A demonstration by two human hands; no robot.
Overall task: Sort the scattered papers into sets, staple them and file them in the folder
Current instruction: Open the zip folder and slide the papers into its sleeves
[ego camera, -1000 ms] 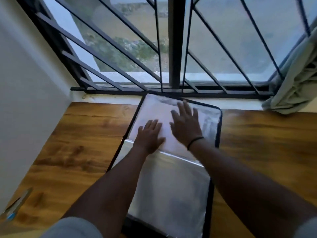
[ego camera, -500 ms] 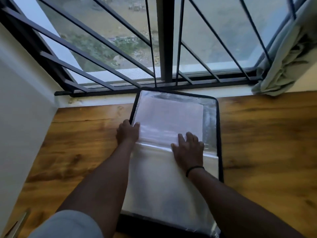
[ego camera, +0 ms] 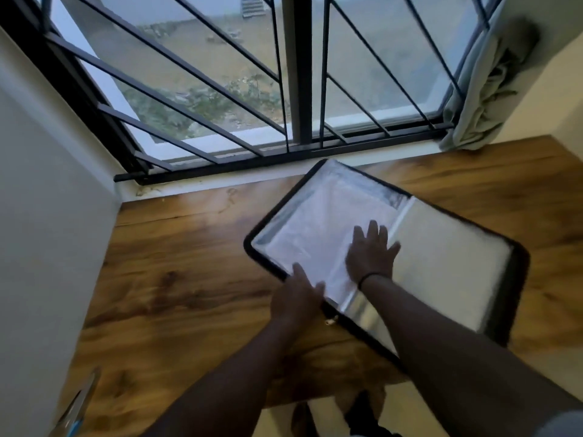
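Wooden desk [ego camera: 176, 279]: folder [ego camera: 457, 279] lies under both flat hands' grip.

Black-edged folder [ego camera: 517, 263], white papers [ego camera: 318, 234]

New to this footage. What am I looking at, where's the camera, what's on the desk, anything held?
There is no machine here: a person works with two bare hands. The single picture comes from a wide-angle camera worn on the head, looking forward and down, so the forearms enter from the bottom edge. On the wooden desk under a barred window lies an open black-edged folder, turned at an angle, with white papers under its clear sleeve. The right hand, wearing a dark wristband, lies flat on the papers. The left hand rests on the folder's near edge. Neither hand has a grip on anything.
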